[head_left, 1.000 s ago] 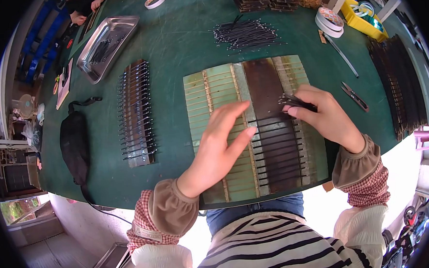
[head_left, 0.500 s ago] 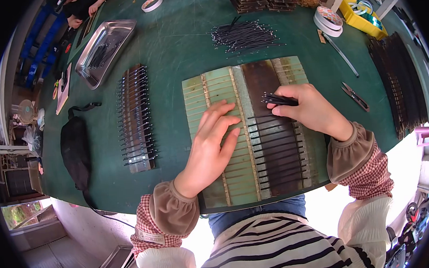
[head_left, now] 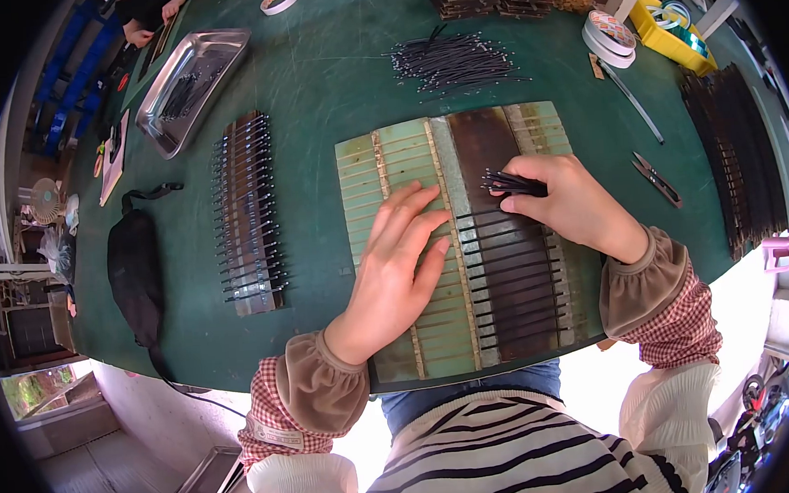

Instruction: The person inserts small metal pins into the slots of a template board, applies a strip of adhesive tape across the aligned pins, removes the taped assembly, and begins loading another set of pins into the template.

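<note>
My right hand [head_left: 579, 199] pinches a bundle of thin black leads [head_left: 514, 184] with pale tips, above a dark brown strip [head_left: 487, 143]. The strip lies on a green grooved board [head_left: 444, 346]. Below that bundle, several black leads [head_left: 514, 280] lie crosswise over the strip, spaced apart in rows. My left hand [head_left: 394, 273] rests on the green half of the board, fingers stretched out, tips close to the ridge beside the strip. Whether its fingertips touch a lead cannot be made out.
Left stands another strip of leads [head_left: 248, 209], a metal tray [head_left: 152, 125] and a black pouch [head_left: 135, 278]. Behind the board lies a lead pile [head_left: 452, 62]. At right are tape rolls [head_left: 611, 39], a pen [head_left: 632, 100] and snips [head_left: 659, 181]. Another person's hands [head_left: 140, 35] work far left.
Both hands hold nearly the same place. My left hand has shifted very slightly right on the board, and the whole view has moved a little.
</note>
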### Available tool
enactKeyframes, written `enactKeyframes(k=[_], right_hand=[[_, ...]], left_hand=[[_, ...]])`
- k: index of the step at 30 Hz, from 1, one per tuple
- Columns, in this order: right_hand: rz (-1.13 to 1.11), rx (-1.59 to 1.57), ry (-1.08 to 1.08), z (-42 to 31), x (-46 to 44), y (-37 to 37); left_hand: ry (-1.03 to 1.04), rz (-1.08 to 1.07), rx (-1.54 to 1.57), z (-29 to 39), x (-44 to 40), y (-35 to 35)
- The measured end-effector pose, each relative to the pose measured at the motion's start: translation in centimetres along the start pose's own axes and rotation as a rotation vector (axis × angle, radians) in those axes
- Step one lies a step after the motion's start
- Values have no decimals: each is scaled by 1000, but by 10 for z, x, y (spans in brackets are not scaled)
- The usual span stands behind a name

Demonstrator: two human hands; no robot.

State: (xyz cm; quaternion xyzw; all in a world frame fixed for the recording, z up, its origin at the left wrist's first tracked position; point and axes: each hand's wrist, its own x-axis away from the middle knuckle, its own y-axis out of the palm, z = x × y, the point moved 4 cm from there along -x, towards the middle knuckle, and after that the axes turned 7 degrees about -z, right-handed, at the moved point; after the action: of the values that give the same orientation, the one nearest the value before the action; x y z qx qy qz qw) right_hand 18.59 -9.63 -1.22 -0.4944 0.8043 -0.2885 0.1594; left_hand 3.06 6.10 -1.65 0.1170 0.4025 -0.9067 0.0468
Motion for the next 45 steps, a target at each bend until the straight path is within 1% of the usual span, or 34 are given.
enactKeyframes(k=[1,4,7,10,13,16,17,20,21,24,27,30,33,36,39,42,45], right_hand=[[6,19,-4,-1,0,1],[13,125,-10,-6,1,2],[53,308,0,-13,4,6],[91,348,72,-14,8,1],[135,148,-68,-2,13,-16],[28,-123,2,-1,13,-29],[-43,-267,136,-3,14,-27],[-238,-438,228,-30,9,-17],[-262,-463,245,-31,7,-12],[-230,-441,245,-25,4,-12],[-232,-461,243,-14,4,-9],[-259,-434,189,-20,2,-9],[-247,-474,210,-20,1,-5],[-273,-484,203,-17,1,-4],[-263,-482,238,-20,1,-5],[-238,-492,221,-16,1,-5],[-177,-538,241,-13,0,-6]], left_hand=[[1,-7,-15,1,0,1],[69,-87,-211,10,-1,7],[95,-126,-344,12,-1,13],[89,-126,-314,13,0,11],[66,-88,-172,7,2,6],[-35,-23,128,3,-7,-3],[-116,21,296,3,-12,-2],[-164,-49,628,-1,-24,12],[-184,-42,659,2,-27,14],[-160,-3,819,-8,-28,22],[-159,48,787,-10,-28,23],[-148,39,764,-6,-31,26],[-170,20,855,-5,-32,25],[-155,-44,934,-4,-30,24],[-200,-42,932,0,-30,22],[-190,25,970,-4,-29,23],[-160,-27,966,-9,-28,21]])
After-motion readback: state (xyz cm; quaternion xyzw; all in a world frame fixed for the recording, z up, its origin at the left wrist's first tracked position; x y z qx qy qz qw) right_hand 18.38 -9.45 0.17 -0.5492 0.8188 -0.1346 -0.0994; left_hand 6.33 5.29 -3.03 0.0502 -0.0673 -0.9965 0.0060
